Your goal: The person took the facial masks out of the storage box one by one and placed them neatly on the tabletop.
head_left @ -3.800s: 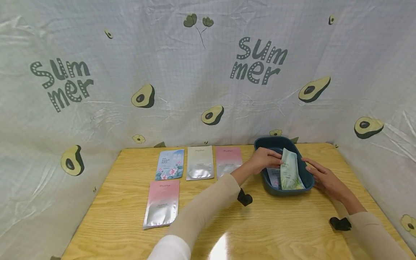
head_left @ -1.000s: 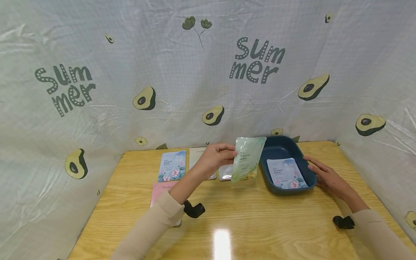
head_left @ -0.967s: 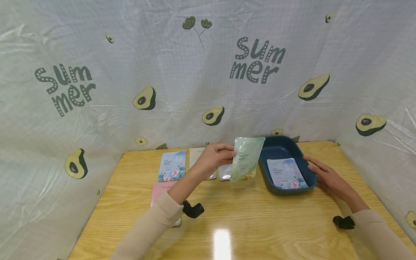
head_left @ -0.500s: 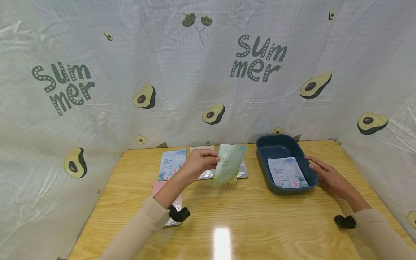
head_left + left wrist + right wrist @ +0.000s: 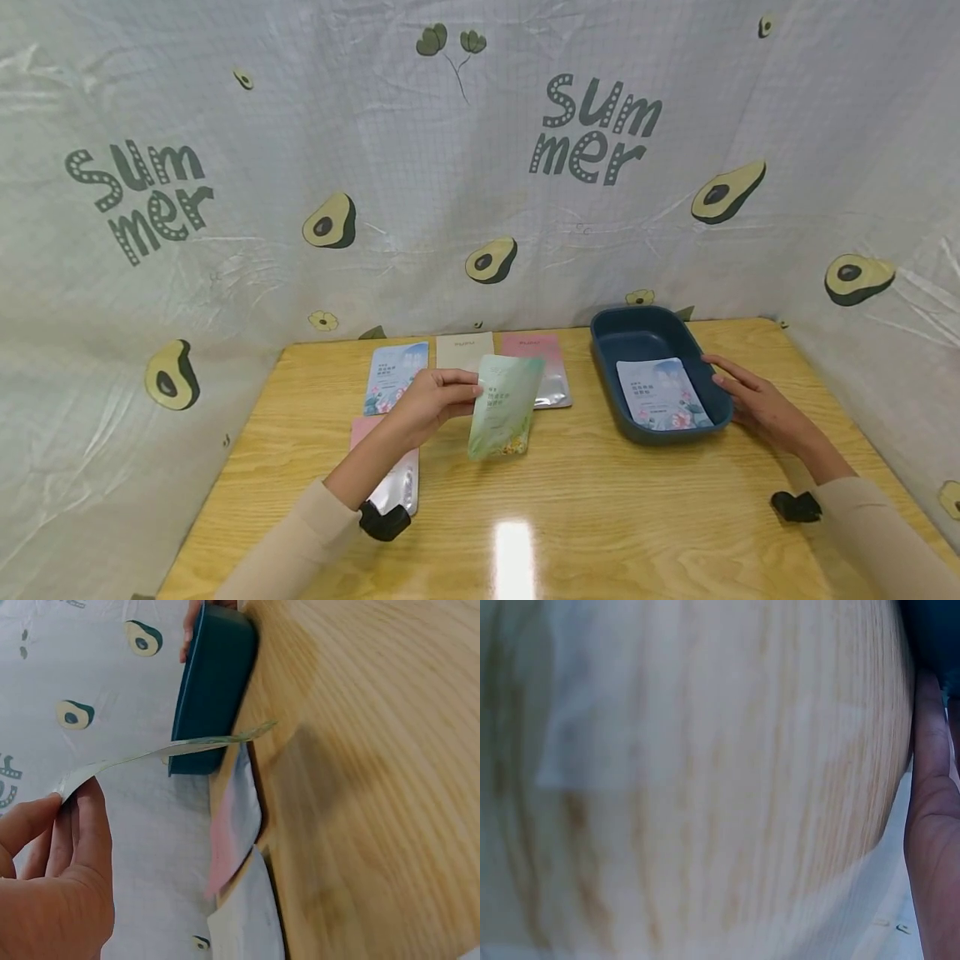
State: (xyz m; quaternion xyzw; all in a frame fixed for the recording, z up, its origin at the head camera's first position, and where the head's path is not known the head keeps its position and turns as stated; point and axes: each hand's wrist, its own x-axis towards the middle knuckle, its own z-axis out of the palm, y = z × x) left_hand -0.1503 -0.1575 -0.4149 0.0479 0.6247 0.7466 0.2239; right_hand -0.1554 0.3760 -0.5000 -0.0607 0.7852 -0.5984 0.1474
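Note:
My left hand (image 5: 429, 407) pinches a green sheet mask packet (image 5: 506, 408) by its left edge, between thumb and fingers. In the left wrist view this packet (image 5: 161, 752) is seen edge-on, raised above the table, with its shadow below. At the right, my right hand (image 5: 765, 411) touches the side of a dark blue bin (image 5: 651, 434), its fingers fairly straight along the rim and wall. A light blue packet with pink flowers (image 5: 663, 394) lies inside the bin. In the right wrist view only part of the right hand (image 5: 934, 802) shows against the bin's wall.
On the wooden table (image 5: 600, 525) a blue floral packet (image 5: 390, 375), a cream packet (image 5: 463, 347) and a pink packet (image 5: 551, 362) lie in a back row. Another pink packet (image 5: 401, 483) sits nearer, partly behind my left wrist. A printed curtain (image 5: 405, 275) surrounds the table.
My left hand has lifted the green packet out of the bin and carried it left and nearer, exposing the floral packet there. My right hand has stayed at the bin.

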